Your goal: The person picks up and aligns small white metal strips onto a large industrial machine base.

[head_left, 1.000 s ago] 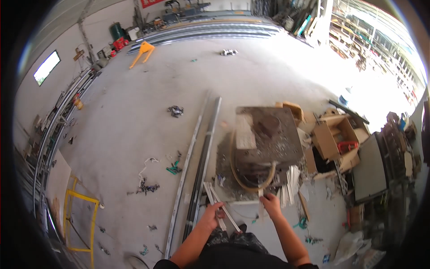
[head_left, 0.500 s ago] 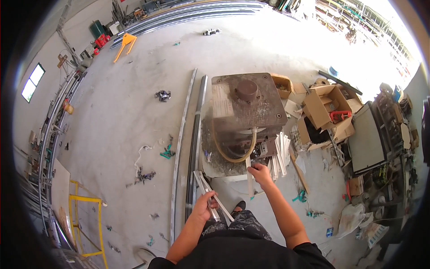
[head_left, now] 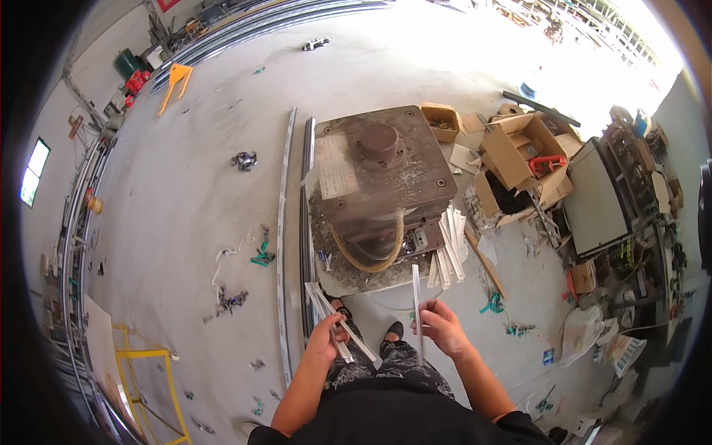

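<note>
Workshop floor clutter, both sides

Left: long pale metal bar (head_left: 281, 222) lying lengthwise, dark clump (head_left: 244, 161) and green scraps (head_left: 262, 256) well beyond it. Yellow metal frame (head_left: 144, 353) lower left, window (head_left: 35, 167) in wall. Far left: orange forked frame (head_left: 178, 73), green drum (head_left: 127, 64), red items (head_left: 136, 80) beside drum. Long metal profiles (head_left: 274, 30) stacked at back. Right: open cardboard box (head_left: 498, 159), tilted, red tool (head_left: 546, 165) in it; pale panel (head_left: 599, 204) leaning; wooden stick (head_left: 486, 263); whitish plastic bag (head_left: 582, 334).
</note>
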Demonstrator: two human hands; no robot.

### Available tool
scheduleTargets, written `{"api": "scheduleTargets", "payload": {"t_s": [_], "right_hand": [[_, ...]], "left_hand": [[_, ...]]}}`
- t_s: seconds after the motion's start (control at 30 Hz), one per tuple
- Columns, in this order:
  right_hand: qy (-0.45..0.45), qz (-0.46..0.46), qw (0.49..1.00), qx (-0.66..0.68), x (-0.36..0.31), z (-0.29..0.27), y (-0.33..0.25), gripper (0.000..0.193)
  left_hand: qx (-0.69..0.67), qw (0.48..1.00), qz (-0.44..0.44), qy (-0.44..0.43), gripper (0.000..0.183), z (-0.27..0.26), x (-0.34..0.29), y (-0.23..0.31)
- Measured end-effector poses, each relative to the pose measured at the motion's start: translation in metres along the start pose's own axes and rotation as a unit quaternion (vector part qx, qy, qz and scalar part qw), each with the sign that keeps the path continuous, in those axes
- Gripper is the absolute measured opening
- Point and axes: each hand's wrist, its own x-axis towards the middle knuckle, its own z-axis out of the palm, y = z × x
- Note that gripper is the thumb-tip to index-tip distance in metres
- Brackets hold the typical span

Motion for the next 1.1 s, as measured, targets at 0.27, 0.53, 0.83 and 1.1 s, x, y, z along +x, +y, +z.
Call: {"api": "scheduleTargets", "payload": {"t_s": [0.27,0.53,0.83,1.1], "right_hand": [[0.139,-0.154,0.946,-0.249,0.034,0.018,0.010,0.050],[0.233,-0.226,0.635,-0.701,0.059,0.014,-0.007,0.034],[0.262,-0.268,0.617,-0.692,0.070,0.013,-0.011,0.026],[0.271,-0.078,0.912,-0.298,0.086,0.001,0.022,0.017]], "left_hand": [[0.018,0.999,-0.026,0.008,0.017,0.009,0.000,0.012],[0.039,0.999,-0.015,0.016,0.015,0.021,-0.002,0.019],[0.003,1.000,0.005,0.012,0.016,0.022,0.011,0.020],[-0.005,1.000,-0.019,0.023,0.015,0.030,0.022,0.028]]}}
